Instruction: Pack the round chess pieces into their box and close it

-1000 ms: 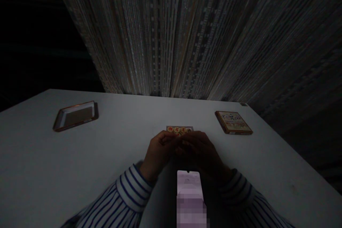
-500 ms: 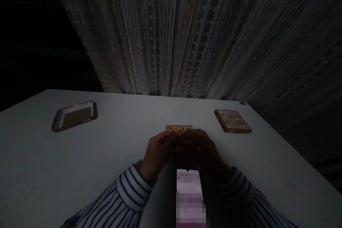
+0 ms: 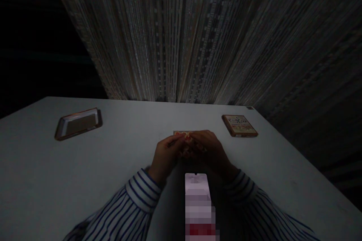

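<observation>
Here we are, dim light, and it all centres on the set of round pieces (image 3: 182, 133), which sits squarely between the two hands, in the middle of the counter (image 3: 132, 128). Its far rim runs roughly parallel to the counter's far edge; the hands hide too much to tell its long axis. Neither hand is clearly nearer: the left hand (image 3: 166, 154) covers its left side, the right hand (image 3: 213, 152) its right, fingers curled inward and almost meeting over the top. They look to be touching it, but in this shadow I cannot tell whether they grip anything.

And what's different from half a second ago? The row of four red and black faces showed past the fingertips then; now the right fingers lie further across it, leaving mostly the left end of that row in sight.
</observation>
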